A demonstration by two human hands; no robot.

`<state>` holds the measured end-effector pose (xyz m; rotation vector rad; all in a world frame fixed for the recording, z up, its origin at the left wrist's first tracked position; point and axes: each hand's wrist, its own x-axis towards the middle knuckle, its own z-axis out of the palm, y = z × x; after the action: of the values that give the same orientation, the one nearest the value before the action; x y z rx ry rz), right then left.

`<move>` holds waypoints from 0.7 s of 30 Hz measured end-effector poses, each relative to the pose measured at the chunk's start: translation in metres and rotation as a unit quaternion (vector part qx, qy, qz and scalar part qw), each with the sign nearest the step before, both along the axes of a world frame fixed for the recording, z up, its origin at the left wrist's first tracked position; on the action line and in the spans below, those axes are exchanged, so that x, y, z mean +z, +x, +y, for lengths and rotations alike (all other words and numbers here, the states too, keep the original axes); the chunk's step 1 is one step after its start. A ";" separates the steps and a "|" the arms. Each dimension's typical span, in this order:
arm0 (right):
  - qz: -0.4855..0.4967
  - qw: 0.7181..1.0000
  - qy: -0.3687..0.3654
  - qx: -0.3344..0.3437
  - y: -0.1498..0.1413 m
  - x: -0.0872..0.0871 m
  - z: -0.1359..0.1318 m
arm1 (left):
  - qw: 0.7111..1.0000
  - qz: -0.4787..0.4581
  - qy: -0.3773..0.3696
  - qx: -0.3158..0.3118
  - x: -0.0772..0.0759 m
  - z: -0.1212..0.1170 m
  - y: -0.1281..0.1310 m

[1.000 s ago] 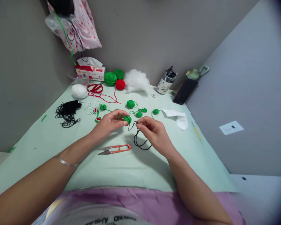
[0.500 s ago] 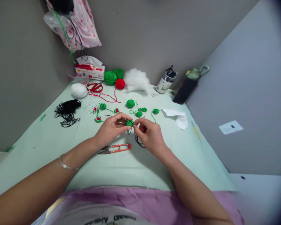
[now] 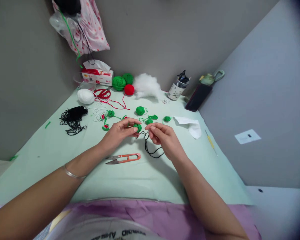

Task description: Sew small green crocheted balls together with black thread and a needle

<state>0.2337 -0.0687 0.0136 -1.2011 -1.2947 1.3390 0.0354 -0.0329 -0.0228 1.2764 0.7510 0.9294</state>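
Observation:
My left hand (image 3: 122,132) grips a small green crocheted piece (image 3: 138,127) with black yarn on it, between thumb and fingers. Just to the right, my right hand (image 3: 162,136) is closed in a pinch; whatever its fingertips hold is too small to make out. Black yarn (image 3: 152,154) hangs from the green piece and loops on the table below my right hand. Nearer me lie orange-handled thread snips (image 3: 126,158), blades pointing left. Beyond my hands are small green crocheted pieces (image 3: 140,111), some with yarn tails.
Black yarn (image 3: 75,116), a white yarn ball (image 3: 86,96), red scissors (image 3: 102,93), green yarn balls (image 3: 118,83), a red ball (image 3: 129,89) and white stuffing (image 3: 147,87) lie farther back. On the right are a tissue (image 3: 190,125), a yellow-handled hook (image 3: 211,141) and a phone (image 3: 198,97).
My right hand has moved a little right, away from the green piece, which has turned in my left fingers. More of the black yarn shows between my hands.

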 end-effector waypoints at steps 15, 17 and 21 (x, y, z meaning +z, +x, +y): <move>0.002 0.982 -0.052 0.180 -0.014 -0.014 -0.006 | 0.994 0.035 0.062 0.077 0.004 0.004 -0.003; -0.031 0.984 -0.008 0.176 -0.012 -0.007 -0.009 | 0.992 0.053 0.082 0.076 0.005 0.003 -0.002; -0.065 0.980 0.033 0.187 -0.012 0.001 -0.013 | 0.989 0.063 0.114 0.062 0.006 0.000 -0.001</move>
<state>0.2218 -0.0819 0.0148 -1.0464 -1.7089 1.4839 0.0347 -0.0325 -0.0169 1.5142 0.8488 1.0657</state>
